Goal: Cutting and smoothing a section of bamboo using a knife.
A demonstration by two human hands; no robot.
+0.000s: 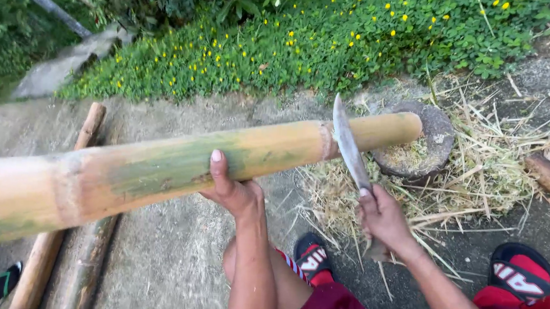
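A thick bamboo pole (178, 160), smooth, round and yellow-green, crosses the scene from near left to far right, and its far end rests on a round stone block (432, 141). The left hand (233, 187) curls around the pole from below, with the thumb pressed on its side. Further right, the right hand (381, 217) is closed on the handle of a long grey knife (349, 145), and the blade stands against a ring joint of the pole. The hard, slick skin could make the blade slide toward the holding hand. Dry shavings (480, 175) lie on the rough concrete ground (171, 257).

bamboo pole (158, 166) cut off left, knife handle (378, 249) hidden
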